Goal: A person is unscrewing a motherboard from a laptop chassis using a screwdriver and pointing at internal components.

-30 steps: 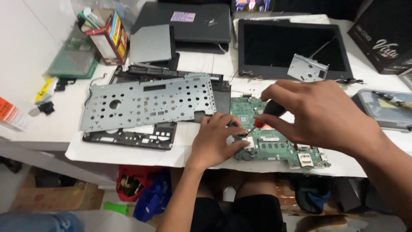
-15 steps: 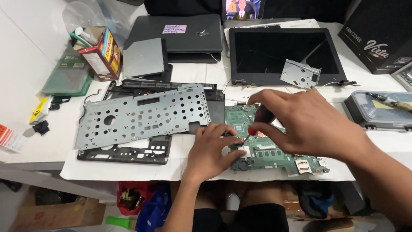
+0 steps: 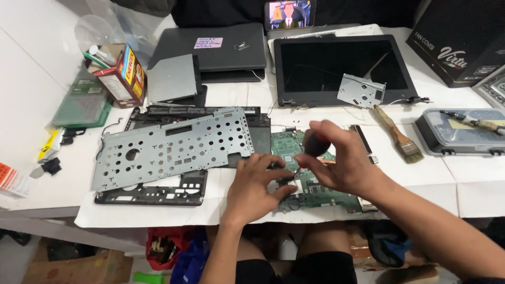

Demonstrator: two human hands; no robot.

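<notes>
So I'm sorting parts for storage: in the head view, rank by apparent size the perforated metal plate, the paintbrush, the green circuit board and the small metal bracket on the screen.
1. perforated metal plate
2. green circuit board, partly hidden by hands
3. paintbrush
4. small metal bracket, close to the brush; farther away, so unsure

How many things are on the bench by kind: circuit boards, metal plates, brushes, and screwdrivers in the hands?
Green circuit boards: 1
Perforated metal plates: 1
Paint brushes: 1
Screwdrivers: 1, held in the right hand; the left hand rests on the board
Total: 4
</notes>
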